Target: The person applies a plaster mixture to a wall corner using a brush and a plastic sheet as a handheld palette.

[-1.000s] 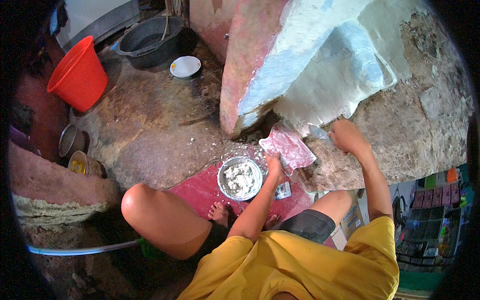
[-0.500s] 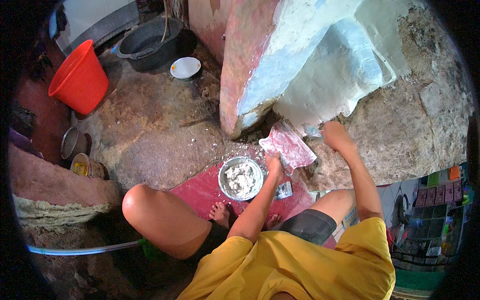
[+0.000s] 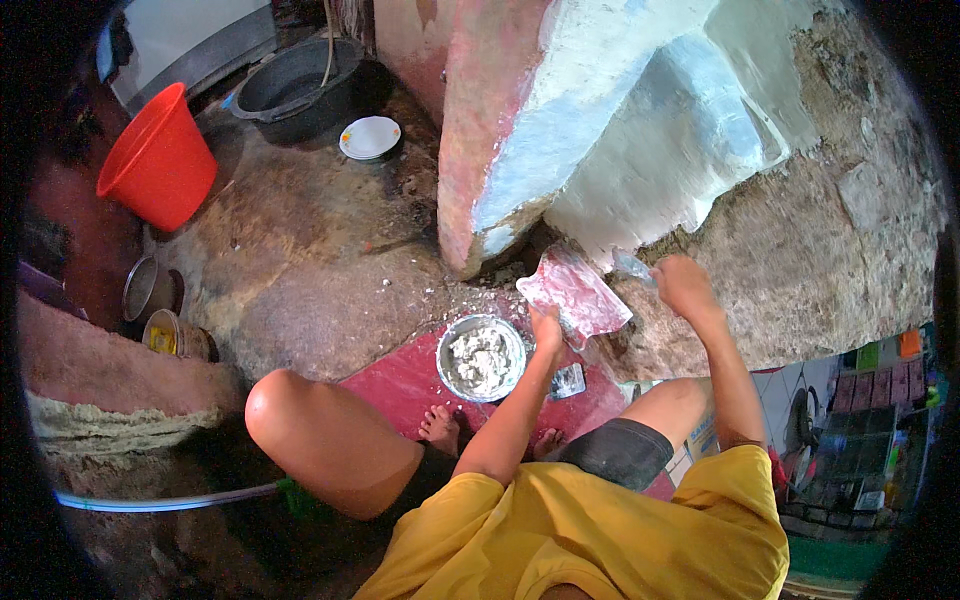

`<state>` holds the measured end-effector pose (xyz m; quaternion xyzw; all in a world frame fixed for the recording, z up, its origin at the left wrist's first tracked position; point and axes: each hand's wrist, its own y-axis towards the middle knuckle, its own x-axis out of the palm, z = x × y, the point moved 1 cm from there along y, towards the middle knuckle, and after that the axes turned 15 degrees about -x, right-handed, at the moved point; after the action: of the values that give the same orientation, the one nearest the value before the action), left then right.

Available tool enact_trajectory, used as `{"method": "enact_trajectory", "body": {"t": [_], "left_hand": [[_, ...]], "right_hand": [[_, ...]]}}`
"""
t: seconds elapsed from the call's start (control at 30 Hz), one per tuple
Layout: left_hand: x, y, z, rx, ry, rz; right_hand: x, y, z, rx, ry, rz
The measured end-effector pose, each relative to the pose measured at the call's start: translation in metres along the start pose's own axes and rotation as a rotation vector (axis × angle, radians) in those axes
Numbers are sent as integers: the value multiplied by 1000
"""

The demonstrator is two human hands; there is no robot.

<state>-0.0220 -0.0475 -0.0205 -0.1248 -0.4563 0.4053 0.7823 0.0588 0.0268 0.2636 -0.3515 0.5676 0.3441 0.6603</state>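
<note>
My left hand (image 3: pixel 547 328) grips the near edge of a reddish sheet (image 3: pixel 575 295) smeared with white paste, held just under the wall's lower edge. In my closed right hand (image 3: pixel 686 286) is a small putty knife (image 3: pixel 633 266), its blade pointing left toward the sheet and the wall. Above them spreads a smooth grey-white coat of plaster (image 3: pixel 640 170) on the angled wall, with a ragged lower edge. A round metal bowl (image 3: pixel 441 360) of lumpy white paste (image 3: pixel 482 358) stands on the red floor, left of my left forearm.
Rough bare concrete (image 3: pixel 800 270) runs along the right. A small dark flat piece (image 3: pixel 568 381) lies beside the bowl. Farther left are a red bucket (image 3: pixel 160 165), a black tub (image 3: pixel 300 90), a white plate (image 3: pixel 370 137) and a pail (image 3: pixel 177 335). My bare feet (image 3: pixel 440 427) flank my left forearm.
My right hand has shifted slightly right and down, drawing the putty knife away from the plaster's lower edge so more of its blade shows. My left hand and the sheet stay nearly still.
</note>
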Motion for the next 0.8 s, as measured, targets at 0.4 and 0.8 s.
{"method": "enact_trajectory", "body": {"t": [0.4, 0.8], "left_hand": [[6, -16, 15, -29, 42, -22], [-2, 0, -4, -35, -81, -57]], "right_hand": [[-7, -12, -17, -45, -74, -33], [7, -32, 9, -10, 46, -89]]}}
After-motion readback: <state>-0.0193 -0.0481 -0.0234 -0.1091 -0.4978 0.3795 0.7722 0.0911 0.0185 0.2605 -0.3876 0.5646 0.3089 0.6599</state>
